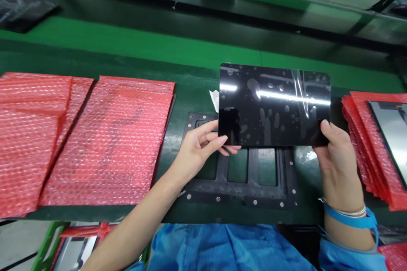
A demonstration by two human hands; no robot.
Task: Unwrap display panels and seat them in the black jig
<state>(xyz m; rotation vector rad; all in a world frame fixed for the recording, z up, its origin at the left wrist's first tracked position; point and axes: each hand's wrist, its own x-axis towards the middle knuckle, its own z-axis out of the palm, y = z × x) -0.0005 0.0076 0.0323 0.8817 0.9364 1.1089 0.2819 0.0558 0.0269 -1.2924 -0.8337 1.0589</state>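
Note:
A glossy black tablet screen panel (275, 125) is held up between both hands, its shiny face toward me. Bubbles and a crease show in the clear film over it. My left hand (203, 146) grips the lower left corner, thumb in front and fingers behind. My right hand (338, 156) holds the lower right corner with its thumb on the front. Beneath the panel, partly hidden by it, a black fixture frame (235, 190) with rectangular openings and round metal studs lies on the green bench. A white scrap (214, 99) pokes out behind the panel.
Red bubble-wrap pouches (124, 144) lie in stacks at the left. More red pouches (372, 152) are piled at the right, with a silver-backed panel (391, 131) on top. A green crate (47, 247) stands below the bench edge. Dark film (25, 12) lies at the far left.

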